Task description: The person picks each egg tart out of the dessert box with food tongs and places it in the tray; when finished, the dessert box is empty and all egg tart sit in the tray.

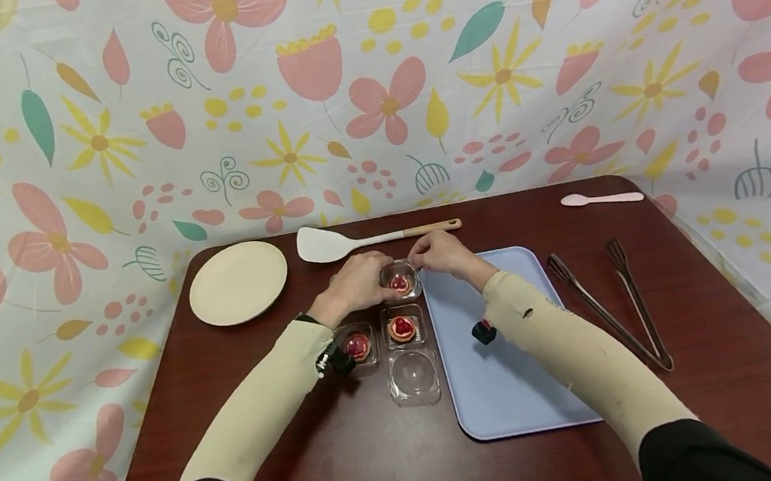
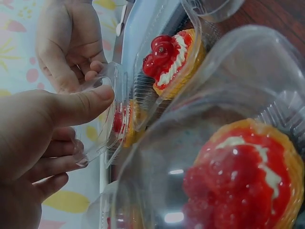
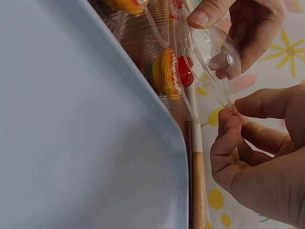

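A clear plastic box holding a red-topped tart (image 1: 399,283) stands between both hands at the back of the row. My left hand (image 1: 361,280) grips the side of its domed lid (image 3: 221,52), thumb on the near edge. At the lid's right corner, my right hand (image 3: 262,152) pinches the rim between thumb and forefinger. The lid is tilted up from the tart. Just nearer lies a second tart (image 1: 402,329) in an open box, its clear lid (image 1: 414,376) folded toward me. A third tart (image 1: 357,346) sits under a clear dome below my left wrist.
A blue tray (image 1: 513,384) lies right of the boxes, under my right forearm. Metal tongs (image 1: 658,353) rest beyond it, with a pink spoon (image 1: 603,199) behind. A cream plate (image 1: 238,283) and a white spatula (image 1: 329,245) with a wooden handle lie at the back left.
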Tool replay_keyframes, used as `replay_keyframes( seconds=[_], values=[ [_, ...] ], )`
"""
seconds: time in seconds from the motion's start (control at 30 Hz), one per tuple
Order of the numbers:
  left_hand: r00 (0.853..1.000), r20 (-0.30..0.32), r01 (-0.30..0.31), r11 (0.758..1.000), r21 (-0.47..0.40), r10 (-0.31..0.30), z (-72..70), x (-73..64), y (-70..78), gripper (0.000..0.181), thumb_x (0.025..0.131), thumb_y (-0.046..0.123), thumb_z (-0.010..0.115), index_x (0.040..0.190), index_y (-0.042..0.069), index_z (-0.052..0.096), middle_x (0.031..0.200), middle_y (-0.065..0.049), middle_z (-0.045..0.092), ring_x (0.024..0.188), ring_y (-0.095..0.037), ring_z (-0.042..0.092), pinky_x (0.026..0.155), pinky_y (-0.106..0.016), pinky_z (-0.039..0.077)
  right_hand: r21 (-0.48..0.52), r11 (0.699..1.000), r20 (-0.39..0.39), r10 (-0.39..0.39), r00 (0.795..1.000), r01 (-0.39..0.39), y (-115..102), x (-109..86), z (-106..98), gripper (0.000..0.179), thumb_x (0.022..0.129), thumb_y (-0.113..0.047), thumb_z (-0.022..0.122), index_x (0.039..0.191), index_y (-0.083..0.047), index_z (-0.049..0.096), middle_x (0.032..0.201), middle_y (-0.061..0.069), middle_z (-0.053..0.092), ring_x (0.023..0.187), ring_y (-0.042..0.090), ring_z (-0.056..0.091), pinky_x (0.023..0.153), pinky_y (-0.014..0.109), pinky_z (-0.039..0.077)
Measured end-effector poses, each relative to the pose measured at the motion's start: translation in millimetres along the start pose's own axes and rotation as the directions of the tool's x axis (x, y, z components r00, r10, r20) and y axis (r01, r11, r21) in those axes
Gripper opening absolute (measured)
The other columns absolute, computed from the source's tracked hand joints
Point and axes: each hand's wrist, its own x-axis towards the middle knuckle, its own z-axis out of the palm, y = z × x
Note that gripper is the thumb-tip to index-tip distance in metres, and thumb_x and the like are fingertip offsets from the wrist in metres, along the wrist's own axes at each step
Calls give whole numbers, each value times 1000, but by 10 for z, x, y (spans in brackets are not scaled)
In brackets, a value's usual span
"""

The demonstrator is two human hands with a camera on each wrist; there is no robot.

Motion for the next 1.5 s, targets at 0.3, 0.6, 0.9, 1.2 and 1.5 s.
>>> replay_keyframes(
  seconds=[0.3, 0.6, 0.9, 1.2, 1.5],
  values=[
    [1000, -16, -9, 1000, 24, 9, -48, -42, 53, 69, 77, 39, 81, 135, 10, 57, 136, -6, 56, 126, -23, 52, 104, -37, 44, 6, 1000, -11, -25, 1000, 25, -42, -87, -29, 21, 95, -18, 60, 105, -5, 73, 98, 12, 67, 79, 18, 59, 66, 28, 50],
    [992, -104, -71, 997, 29, 74, -77, -138, 100, 69, 73, 39, 85, 130, 10, 60, 130, -6, 57, 125, -23, 49, 105, -37, 42, 57, 998, -14, -41, 999, 42, -60, -170, -56, 21, 95, -20, 60, 105, -5, 72, 94, 14, 67, 78, 23, 60, 71, 39, 53],
    [947, -232, -218, 975, 48, 224, -87, -262, 124, 65, 70, 33, 88, 122, 6, 61, 122, -7, 58, 116, -23, 52, 99, -34, 45, 185, 982, 32, -49, 998, 42, -107, -341, -62, 40, 97, -39, 59, 105, -1, 66, 95, 23, 63, 85, 34, 61, 82, 49, 53],
    [907, -309, -285, 957, 50, 286, -98, -336, 137, 63, 69, 28, 89, 120, 5, 59, 122, -7, 56, 115, -24, 51, 99, -37, 44, 335, 942, 150, -21, 988, -31, -90, -430, -45, 66, 97, -56, 45, 112, 7, 61, 98, 19, 63, 78, 20, 62, 78, 38, 54],
    [868, -361, -328, 939, 100, 341, -104, -413, 171, 66, 68, 26, 90, 120, 3, 57, 121, -10, 55, 114, -27, 51, 97, -43, 44, 406, 907, 304, -21, 953, -109, -74, -544, -7, 91, 94, -70, 34, 123, 14, 56, 106, 22, 66, 85, 24, 63, 91, 47, 49]
  ],
)
